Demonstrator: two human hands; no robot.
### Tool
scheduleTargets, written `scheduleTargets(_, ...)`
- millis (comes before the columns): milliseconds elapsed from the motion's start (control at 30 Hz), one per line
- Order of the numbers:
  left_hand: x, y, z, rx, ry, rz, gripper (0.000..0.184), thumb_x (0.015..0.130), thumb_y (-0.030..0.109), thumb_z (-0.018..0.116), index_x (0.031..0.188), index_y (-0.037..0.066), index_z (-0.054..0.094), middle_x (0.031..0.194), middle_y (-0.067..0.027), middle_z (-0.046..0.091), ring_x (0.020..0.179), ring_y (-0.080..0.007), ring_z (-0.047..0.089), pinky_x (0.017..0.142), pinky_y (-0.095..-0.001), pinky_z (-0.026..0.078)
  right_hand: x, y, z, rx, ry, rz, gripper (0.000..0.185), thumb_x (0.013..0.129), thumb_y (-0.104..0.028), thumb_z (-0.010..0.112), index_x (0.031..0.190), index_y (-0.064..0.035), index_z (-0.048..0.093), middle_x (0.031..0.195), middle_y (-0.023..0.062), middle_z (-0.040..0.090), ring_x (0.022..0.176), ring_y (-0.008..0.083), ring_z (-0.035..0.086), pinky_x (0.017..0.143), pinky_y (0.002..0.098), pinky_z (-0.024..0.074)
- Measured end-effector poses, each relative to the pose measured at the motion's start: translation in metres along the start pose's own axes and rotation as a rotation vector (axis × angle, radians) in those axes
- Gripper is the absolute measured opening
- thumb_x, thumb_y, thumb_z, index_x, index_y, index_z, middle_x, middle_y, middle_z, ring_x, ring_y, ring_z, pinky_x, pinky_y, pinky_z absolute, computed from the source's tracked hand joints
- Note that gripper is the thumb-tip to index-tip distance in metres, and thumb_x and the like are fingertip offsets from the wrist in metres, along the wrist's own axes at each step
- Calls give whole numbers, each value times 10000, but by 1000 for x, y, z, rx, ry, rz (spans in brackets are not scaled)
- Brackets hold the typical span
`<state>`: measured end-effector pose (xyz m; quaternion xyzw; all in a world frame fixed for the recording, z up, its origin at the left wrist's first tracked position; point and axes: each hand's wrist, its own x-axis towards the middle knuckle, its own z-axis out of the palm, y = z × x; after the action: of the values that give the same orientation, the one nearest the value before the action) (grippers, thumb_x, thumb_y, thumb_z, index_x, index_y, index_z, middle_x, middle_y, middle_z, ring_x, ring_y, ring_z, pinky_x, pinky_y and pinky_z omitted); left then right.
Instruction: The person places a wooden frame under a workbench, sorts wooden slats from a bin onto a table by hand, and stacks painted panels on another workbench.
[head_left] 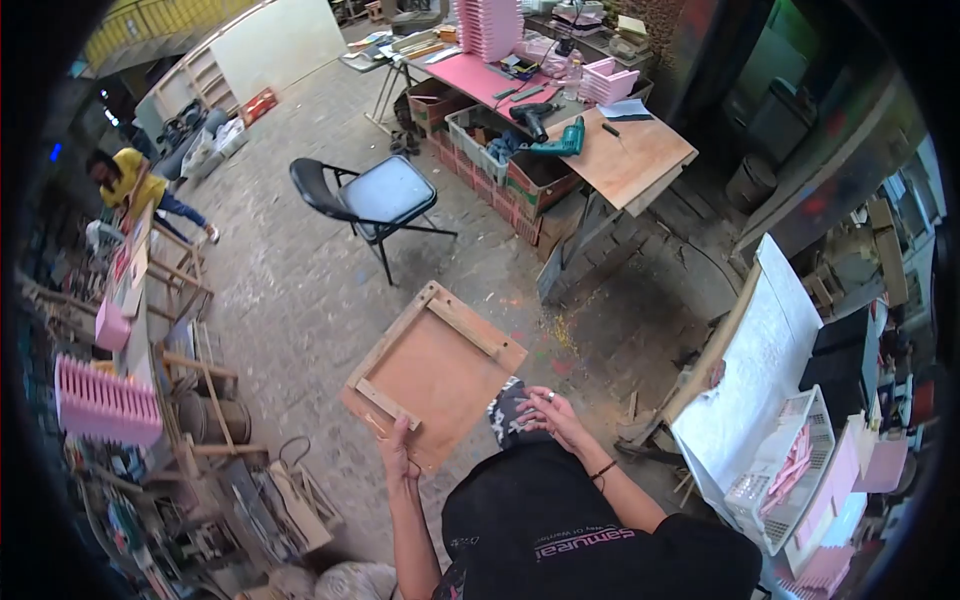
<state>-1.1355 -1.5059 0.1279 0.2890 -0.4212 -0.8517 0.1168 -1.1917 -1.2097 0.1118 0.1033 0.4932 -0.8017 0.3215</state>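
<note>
A square wooden panel (pixel 440 365) with battens fixed along some of its edges is held tilted in front of my body. My left hand (pixel 399 452) is closed on its near left corner, the thumb over the end of a batten. Just right of the panel, my right hand (pixel 556 419) is held in the air with its fingers apart and loosely bent. It wears a ring and a dark bracelet, and I see nothing in it. Beneath it shows patterned cloth at my leg.
A folding chair (pixel 393 197) stands ahead. Beyond it, a workbench (pixel 640 160) carries a green power drill (pixel 562 138), a dark drill (pixel 534 118) and pink parts. A white basket (pixel 785 470) with pink pieces is at right. A person in yellow (pixel 125 180) bends over a bench at left.
</note>
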Motion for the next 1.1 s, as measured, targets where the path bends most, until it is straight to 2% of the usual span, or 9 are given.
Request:
scheduleTargets(167,144,15,50,23,87,-12,538,854,129,694,1322,19,453,1190,-108,590,1029,-257,627,870,-416,560,165,-64,14,-223,66,43,377,983,-308,562,1251,-45,523,1072,83,649,933,148,639,767,272,518)
scheduleTargets(267,210,28,82,-54,104,1,554,845,112,705,1323,13,445,1183,-114,592,1026,-258,629,880,-414,554,237,-108,39,-211,36,50,382,976,-310,574,1241,-40,525,1073,82,646,934,149,637,765,279,519)
scheduleTargets(400,313,40,124,-28,103,-65,577,818,50,727,1318,18,440,1186,-112,586,1047,-250,617,899,-402,544,329,-153,64,-256,-34,175,468,966,-298,597,1315,-39,422,1102,95,636,983,164,625,797,313,513)
scheduleTargets(500,391,30,172,17,50,-220,562,812,41,734,1297,14,452,1175,-108,588,1053,-243,613,902,-389,541,386,-166,75,90,127,131,531,933,-272,647,1323,-74,347,1207,105,582,1056,197,614,837,346,521)
scheduleTargets(533,415,21,183,24,22,-298,557,809,40,738,1289,12,456,1172,-107,589,1054,-241,612,903,-384,540,405,-164,76,224,191,79,546,928,-268,655,1329,-83,334,1231,108,570,1079,203,605,855,356,516)
scheduleTargets(567,438,10,191,64,-34,-337,553,815,54,738,1286,10,451,1154,-111,593,1040,-243,618,893,-387,546,426,-158,70,261,236,47,549,930,-201,647,1363,-110,321,1325,103,504,1183,226,545,948,402,482)
scheduleTargets(667,486,-51,230,119,-140,-464,555,822,83,742,1282,7,442,1126,-119,600,1017,-250,630,877,-396,554,475,-135,52,513,562,-261,610,918,-119,653,1401,-118,280,1353,111,479,1231,238,509,995,427,467)
scheduleTargets(833,540,-132,301,236,-254,-781,580,803,90,767,1284,14,451,1161,-113,604,1036,-249,626,883,-391,547,515,-152,-17,507,1022,-402,651,918,-21,586,1456,-143,241,1426,91,416,1288,252,453,1048,420,425)
scheduleTargets(1100,579,-261,401,152,-252,-921,535,783,90,799,1232,-9,527,1101,-109,651,995,-200,644,889,-341,532,553,-177,-177,423,1123,-461,648,930,-61,591,1468,-115,234,1426,103,416,1283,248,456,1047,407,422)
